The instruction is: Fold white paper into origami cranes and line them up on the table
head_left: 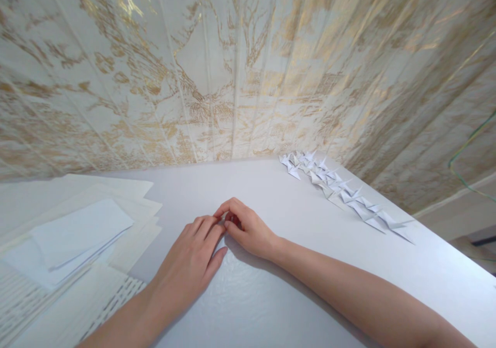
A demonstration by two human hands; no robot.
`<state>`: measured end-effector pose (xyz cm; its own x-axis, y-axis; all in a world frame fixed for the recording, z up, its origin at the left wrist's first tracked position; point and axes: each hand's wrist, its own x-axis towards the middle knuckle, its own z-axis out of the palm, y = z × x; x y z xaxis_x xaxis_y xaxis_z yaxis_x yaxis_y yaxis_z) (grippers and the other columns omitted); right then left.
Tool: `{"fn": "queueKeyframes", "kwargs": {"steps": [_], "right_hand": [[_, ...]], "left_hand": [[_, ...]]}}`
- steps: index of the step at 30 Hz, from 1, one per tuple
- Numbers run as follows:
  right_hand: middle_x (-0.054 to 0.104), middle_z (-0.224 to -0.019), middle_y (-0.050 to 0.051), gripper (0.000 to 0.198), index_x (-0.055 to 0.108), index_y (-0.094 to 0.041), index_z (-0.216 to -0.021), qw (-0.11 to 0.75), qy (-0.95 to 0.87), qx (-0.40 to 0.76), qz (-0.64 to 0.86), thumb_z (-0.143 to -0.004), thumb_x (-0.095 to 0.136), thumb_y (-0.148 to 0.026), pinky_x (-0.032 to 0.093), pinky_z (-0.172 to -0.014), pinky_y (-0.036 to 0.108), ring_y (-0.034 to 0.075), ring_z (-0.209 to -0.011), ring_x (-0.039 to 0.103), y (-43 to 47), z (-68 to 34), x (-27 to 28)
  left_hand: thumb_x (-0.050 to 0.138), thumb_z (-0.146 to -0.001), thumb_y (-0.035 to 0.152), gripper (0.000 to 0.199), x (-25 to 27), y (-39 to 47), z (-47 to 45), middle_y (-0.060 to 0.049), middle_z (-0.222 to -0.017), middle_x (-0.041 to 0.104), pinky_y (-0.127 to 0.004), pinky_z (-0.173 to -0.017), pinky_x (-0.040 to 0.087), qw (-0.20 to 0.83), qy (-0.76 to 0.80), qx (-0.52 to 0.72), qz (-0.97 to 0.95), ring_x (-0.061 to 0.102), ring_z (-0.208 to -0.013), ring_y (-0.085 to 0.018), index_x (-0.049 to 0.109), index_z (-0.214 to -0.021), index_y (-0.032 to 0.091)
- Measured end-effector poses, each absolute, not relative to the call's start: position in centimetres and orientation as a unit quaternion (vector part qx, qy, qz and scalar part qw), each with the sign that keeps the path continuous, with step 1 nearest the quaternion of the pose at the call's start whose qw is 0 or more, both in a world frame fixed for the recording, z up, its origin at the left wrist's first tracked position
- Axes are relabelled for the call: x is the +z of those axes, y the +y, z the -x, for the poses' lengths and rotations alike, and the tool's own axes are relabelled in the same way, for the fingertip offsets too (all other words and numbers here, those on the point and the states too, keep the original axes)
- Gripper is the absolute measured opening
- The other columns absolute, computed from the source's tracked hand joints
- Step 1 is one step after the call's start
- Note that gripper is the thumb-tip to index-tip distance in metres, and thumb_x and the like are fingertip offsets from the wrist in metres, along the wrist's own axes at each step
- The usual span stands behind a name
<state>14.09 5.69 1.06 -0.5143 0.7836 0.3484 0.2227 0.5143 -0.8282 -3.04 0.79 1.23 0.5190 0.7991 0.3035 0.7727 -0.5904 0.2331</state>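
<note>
My left hand [197,252] lies palm down on the white table [248,306], its fingers stretched out flat and its thumb a little apart. My right hand [250,231] is curled in, with its fingertips against the left hand's fingers. Thumb and forefinger of that hand bend toward each other, and no object shows between them. Whatever is beneath the left palm is hidden.
Stacked paper sheets [143,198], some with printed lines, spread over the left side. A folded white sheet [83,229] tops the stack. Several folded paper cranes [352,195] stand in rows along the right edge. A gold-patterned wall [209,69] closes off the back.
</note>
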Motion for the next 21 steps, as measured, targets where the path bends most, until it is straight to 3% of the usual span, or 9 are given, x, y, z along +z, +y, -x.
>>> {"fn": "queueKeyframes", "kwargs": {"steps": [21], "right_hand": [[0.056, -0.093, 0.001, 0.032, 0.057, -0.018, -0.1, 0.373, -0.787, 0.372, 0.322, -0.077, 0.045, 0.002, 0.044, -0.069, 0.025, 0.012, -0.074, 0.053, 5.65, -14.12, 1.2]], "left_hand": [[0.051, -0.092, 0.02, 0.019, 1.25, 0.65, 3.15, -0.012, -0.109, 0.056, -0.052, -0.087, 0.047, 0.039, 0.446, 0.184, -0.875, 0.05, -0.102, -0.031, 0.055, -0.11, 0.013]]}}
